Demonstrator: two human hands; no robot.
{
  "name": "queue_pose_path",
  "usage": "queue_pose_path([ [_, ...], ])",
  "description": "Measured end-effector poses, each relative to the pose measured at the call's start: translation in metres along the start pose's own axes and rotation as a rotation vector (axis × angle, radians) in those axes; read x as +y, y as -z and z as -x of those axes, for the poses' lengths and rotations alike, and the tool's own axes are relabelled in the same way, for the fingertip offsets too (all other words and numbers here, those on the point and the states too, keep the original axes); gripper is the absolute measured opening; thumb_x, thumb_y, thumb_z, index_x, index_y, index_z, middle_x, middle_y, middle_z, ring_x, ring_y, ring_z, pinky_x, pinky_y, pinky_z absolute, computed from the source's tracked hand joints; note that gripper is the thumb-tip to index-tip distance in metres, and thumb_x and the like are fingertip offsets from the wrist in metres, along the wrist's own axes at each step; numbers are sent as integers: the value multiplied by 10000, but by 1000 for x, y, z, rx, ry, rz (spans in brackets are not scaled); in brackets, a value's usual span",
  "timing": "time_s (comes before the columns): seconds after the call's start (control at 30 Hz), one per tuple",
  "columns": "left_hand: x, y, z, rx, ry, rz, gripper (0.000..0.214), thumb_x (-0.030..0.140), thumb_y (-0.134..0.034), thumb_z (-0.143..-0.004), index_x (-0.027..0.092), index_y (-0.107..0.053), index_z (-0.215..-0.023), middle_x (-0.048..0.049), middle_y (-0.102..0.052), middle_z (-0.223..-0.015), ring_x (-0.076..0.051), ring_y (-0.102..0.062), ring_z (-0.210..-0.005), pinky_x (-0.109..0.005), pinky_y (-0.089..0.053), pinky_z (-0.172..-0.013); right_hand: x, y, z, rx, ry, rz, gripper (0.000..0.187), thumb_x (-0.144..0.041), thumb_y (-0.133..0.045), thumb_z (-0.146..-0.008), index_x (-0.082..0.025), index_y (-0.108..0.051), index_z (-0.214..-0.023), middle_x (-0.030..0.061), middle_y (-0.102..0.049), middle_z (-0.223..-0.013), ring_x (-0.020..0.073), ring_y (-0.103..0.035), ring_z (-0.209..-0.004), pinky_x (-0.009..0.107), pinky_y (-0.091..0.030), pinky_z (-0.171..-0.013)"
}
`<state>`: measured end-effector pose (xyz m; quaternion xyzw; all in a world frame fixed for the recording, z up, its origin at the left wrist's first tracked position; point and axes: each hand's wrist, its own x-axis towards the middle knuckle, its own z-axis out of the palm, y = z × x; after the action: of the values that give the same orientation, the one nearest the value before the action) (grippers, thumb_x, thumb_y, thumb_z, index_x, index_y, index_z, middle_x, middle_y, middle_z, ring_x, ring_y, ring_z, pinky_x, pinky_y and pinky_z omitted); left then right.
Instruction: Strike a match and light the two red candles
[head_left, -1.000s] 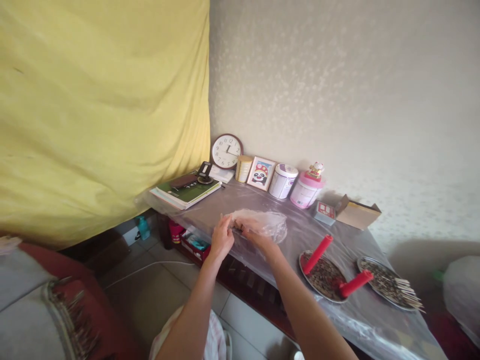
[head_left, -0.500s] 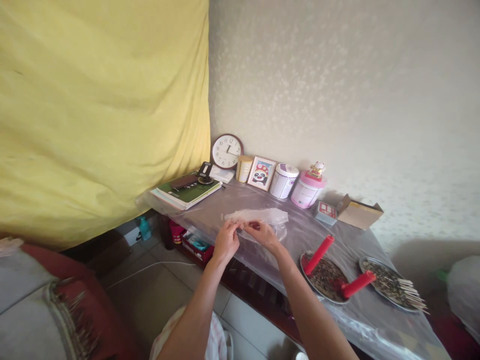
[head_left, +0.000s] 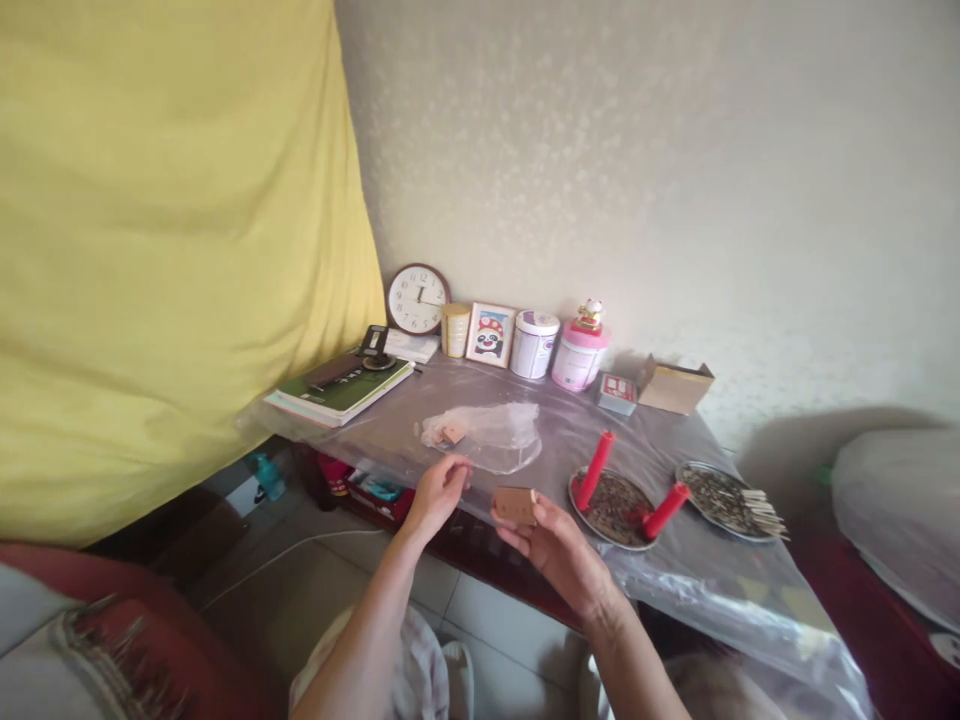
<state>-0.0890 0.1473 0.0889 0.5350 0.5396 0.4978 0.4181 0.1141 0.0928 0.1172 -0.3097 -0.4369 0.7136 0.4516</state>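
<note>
Our R hand [head_left: 561,548] pinches a small brown box [head_left: 514,505] btwn thumb & fingertips. L hand [head_left: 436,492] is just left of it, fingers half curled; can't tell if it grips anything. Beyond the fingertips, a plastic bag [head_left: 491,438] lies on the table [head_left: 570,425].

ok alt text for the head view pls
A right hand holds a small brown card at the near edge of a plastic-covered table, the left hand beside it. A clear plastic bag lies beyond, two red candles further right.

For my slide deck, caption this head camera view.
Right hand holds a small brown card; left hand beside the clear plastic bag.
</note>
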Motion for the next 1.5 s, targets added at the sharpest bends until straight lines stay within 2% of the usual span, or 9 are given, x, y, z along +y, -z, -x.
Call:
queue_pose_path([
  [0.07,8,-7,15,-127,75,132,214,409,-588,-848,213,-655,-901,-48,-750,-851,-240,-714,-774,-383,-564,-738,2,2,18,50,85,77,434,-504,-763,-761,-233,-658,-1083,91,-725,-1196,286,-663,-1172,459,-483,-1056],
  [0.23,28,-37,67,-426,186,424,355,548,-630,-840,207,-652,-937,-87,-777,-911,-251,-726,-855,-386,-564,-778,-2,8,56,186,328,548,405,-317,-715,-821,-279,-598,-1207,62,-642,-1318,265,-582,-1269,445,-425,-1116],
  [0.4,37,-67,109,-529,263,688,404,563,-647,-849,216,-671,-1054,-94,-774,-993,-284,-700,-981,-396,-538,-832,-1,13,86,237,428,885,545,-159,-640,-819,-289,-508,-1331,70,-572,-1382,253,-542,-1303,429,-462,-1093],
  [0.57,37,-86,130,-481,382,1004,285,352,-757,-842,158,-722,-1047,-95,-784,-972,-211,-694,-922,-290,-512,-799,9,15,104,218,443,829,507,-170,-601,-870,-288,-485,-1349,82,-473,-1487,249,-532,-1324,371,-559,-974],
  [0.77,36,-98,144,-440,467,1168,290,300,-745,-865,103,-730,-1079,-113,-785,-997,-177,-696,-880,-261,-534,-764,24,21,113,280,451,727,520,-256,-620,-898,-284,-446,-1387,87,-522,-1441,277,-538,-1319,450,-476,-1085],
  [1.0,41,-107,154,-347,359,1130,267,270,-678,-912,184,-703,-1165,-98,-760,-1102,-195,-680,-1006,-296,-527,-853,28,28,118,329,534,758,531,-318,-670,-901,-310,-458,-1387,75,-507,-1451,270,-484,-1366,441,-429,-1129],
  [1.17,44,-112,157,-322,269,1062,297,245,-677,-909,214,-677,-1204,-83,-737,-1159,-201,-651,-1076,-313,-504,-897,26,31,121,374,574,836,371,-339,-687,-904,-281,-575,-1252,76,-587,-1314,243,-585,-1240,370,-515,-1032],
  [1.37,43,-108,161,-309,267,1026,287,182,-696,-887,231,-680,-1170,-46,-750,-1074,-151,-659,-1000,-270,-494,-880,18,36,125,286,522,912,288,-272,-631,-939,-265,-637,-1226,90,-556,-1362,235,-574,-1266,360,-501,-1060],
  [1.5,45,-99,166,-336,272,984,282,153,-681,-885,236,-671,-1154,-52,-750,-1060,-175,-666,-1022,-330,-488,-930,16,42,129,192,495,936,311,-221,-598,-954,-299,-623,-1254,58,-605,-1285,197,-620,-1185,319,-520,-1027],
])
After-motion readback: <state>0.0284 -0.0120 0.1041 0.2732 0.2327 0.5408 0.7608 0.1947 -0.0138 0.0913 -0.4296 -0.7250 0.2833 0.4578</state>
